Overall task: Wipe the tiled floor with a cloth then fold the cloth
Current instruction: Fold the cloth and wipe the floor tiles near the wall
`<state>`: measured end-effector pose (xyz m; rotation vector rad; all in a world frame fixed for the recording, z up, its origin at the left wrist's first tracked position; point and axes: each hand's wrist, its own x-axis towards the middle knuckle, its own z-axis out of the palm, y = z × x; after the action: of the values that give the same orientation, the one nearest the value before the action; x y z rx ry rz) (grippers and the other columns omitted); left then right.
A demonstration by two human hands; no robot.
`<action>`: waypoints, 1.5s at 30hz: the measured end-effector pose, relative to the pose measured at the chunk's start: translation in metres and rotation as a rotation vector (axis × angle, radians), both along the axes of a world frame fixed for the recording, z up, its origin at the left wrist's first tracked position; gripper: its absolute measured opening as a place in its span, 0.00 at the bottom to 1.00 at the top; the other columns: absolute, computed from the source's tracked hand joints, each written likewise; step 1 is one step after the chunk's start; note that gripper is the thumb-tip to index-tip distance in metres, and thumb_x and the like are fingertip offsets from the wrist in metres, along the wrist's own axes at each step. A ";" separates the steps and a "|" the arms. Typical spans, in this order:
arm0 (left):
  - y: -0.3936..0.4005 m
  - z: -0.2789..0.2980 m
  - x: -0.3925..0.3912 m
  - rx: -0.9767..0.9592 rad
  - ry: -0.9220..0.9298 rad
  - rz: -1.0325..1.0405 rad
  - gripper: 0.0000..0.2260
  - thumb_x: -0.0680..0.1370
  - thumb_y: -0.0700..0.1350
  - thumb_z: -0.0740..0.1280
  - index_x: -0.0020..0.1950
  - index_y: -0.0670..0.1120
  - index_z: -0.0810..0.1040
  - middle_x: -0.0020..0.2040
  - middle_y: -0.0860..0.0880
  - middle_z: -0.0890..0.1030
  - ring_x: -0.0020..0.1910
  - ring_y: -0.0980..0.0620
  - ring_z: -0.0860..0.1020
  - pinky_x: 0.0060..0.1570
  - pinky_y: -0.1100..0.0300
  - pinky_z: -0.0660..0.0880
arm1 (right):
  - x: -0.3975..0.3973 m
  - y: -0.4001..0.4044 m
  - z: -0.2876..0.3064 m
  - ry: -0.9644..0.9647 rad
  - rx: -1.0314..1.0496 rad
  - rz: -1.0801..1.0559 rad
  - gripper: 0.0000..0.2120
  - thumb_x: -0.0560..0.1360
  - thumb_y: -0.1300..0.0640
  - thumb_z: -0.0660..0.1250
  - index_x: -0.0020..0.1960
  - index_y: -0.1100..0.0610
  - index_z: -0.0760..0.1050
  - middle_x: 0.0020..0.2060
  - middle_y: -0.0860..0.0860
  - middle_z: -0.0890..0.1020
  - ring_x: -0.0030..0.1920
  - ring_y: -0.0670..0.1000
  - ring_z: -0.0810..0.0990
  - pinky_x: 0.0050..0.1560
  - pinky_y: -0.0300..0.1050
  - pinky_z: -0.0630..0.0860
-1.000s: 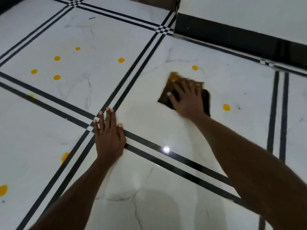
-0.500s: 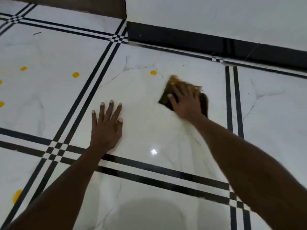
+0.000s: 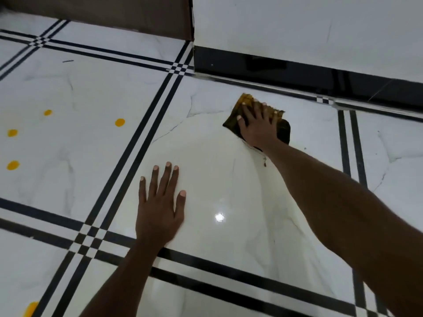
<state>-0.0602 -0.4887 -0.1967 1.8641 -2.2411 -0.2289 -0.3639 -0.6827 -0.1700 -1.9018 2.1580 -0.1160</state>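
Bright, even indoor light falls on the glossy tiled floor (image 3: 96,143), with one small glare spot (image 3: 219,217) from overhead. Shadows are soft; straight lines bow at the edges, and near corners blur slightly.

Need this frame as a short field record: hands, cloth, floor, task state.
right hand: flat, fingers spread, pressing the cloth to the floor
left hand: flat on a bare tile, fingers straight, holding nothing
cloth: brown-yellow, bunched under the right hand, near the black skirting
floor: glossy white tiles with black stripe borders
yellow spots: several on the tiles to the left, away from the cloth
task state: wiping; cloth not yet folded
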 end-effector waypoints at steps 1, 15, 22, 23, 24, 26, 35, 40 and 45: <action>-0.002 -0.001 0.002 -0.003 -0.002 -0.003 0.29 0.85 0.57 0.48 0.86 0.52 0.46 0.86 0.52 0.47 0.85 0.49 0.42 0.82 0.39 0.47 | 0.008 -0.014 0.002 -0.002 0.018 -0.046 0.29 0.86 0.38 0.42 0.85 0.44 0.46 0.86 0.52 0.43 0.85 0.60 0.40 0.80 0.71 0.36; -0.004 -0.001 0.000 0.000 0.003 -0.005 0.30 0.85 0.58 0.49 0.86 0.52 0.47 0.86 0.51 0.48 0.85 0.49 0.42 0.82 0.39 0.46 | 0.074 -0.011 0.005 0.010 0.007 0.116 0.32 0.84 0.33 0.45 0.85 0.42 0.48 0.86 0.53 0.43 0.85 0.62 0.40 0.78 0.72 0.35; -0.006 -0.005 0.006 -0.020 -0.026 -0.022 0.29 0.85 0.58 0.48 0.86 0.51 0.48 0.86 0.51 0.49 0.85 0.47 0.44 0.82 0.38 0.47 | 0.023 0.121 -0.003 0.066 -0.158 0.385 0.36 0.82 0.29 0.36 0.84 0.42 0.54 0.85 0.51 0.54 0.85 0.57 0.48 0.83 0.66 0.42; -0.005 -0.004 0.004 -0.017 -0.028 -0.023 0.29 0.85 0.58 0.48 0.86 0.51 0.48 0.86 0.51 0.49 0.85 0.47 0.44 0.82 0.38 0.47 | 0.003 0.150 0.000 0.044 -0.133 0.132 0.36 0.82 0.29 0.37 0.84 0.44 0.54 0.85 0.52 0.54 0.85 0.59 0.49 0.82 0.68 0.44; -0.005 -0.004 0.003 -0.019 -0.036 -0.014 0.29 0.85 0.58 0.47 0.86 0.51 0.48 0.86 0.51 0.49 0.85 0.47 0.44 0.82 0.38 0.46 | -0.003 0.185 -0.001 0.036 -0.125 -0.048 0.35 0.83 0.31 0.39 0.85 0.44 0.53 0.85 0.53 0.52 0.85 0.60 0.48 0.82 0.69 0.45; -0.004 -0.003 0.000 -0.017 -0.045 0.000 0.29 0.85 0.58 0.48 0.86 0.51 0.49 0.86 0.50 0.50 0.85 0.46 0.45 0.82 0.38 0.46 | 0.029 0.266 0.000 0.073 -0.119 -0.061 0.31 0.84 0.34 0.45 0.85 0.44 0.53 0.86 0.54 0.49 0.85 0.61 0.47 0.81 0.72 0.46; -0.006 -0.005 0.004 -0.029 -0.009 -0.002 0.27 0.86 0.55 0.45 0.85 0.50 0.52 0.86 0.51 0.53 0.85 0.47 0.48 0.82 0.40 0.47 | 0.065 0.145 -0.014 0.049 -0.237 0.525 0.28 0.83 0.36 0.53 0.78 0.46 0.70 0.81 0.53 0.66 0.82 0.61 0.61 0.81 0.69 0.50; -0.006 -0.006 0.002 -0.034 0.004 0.002 0.27 0.86 0.55 0.45 0.85 0.50 0.51 0.86 0.51 0.52 0.85 0.47 0.47 0.82 0.40 0.46 | 0.007 0.183 -0.009 0.060 -0.162 -0.066 0.32 0.84 0.35 0.45 0.84 0.46 0.55 0.85 0.53 0.54 0.85 0.61 0.50 0.81 0.70 0.46; -0.001 0.001 0.001 -0.024 0.057 -0.006 0.27 0.85 0.54 0.45 0.85 0.48 0.55 0.85 0.49 0.55 0.85 0.47 0.48 0.83 0.42 0.46 | 0.115 0.258 -0.010 -0.014 -0.204 0.529 0.29 0.85 0.38 0.50 0.84 0.45 0.58 0.85 0.52 0.54 0.85 0.59 0.49 0.81 0.70 0.47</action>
<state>-0.0588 -0.4896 -0.1960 1.8160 -2.2020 -0.2515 -0.2489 -0.4243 -0.1805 -2.5069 1.6122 -0.2501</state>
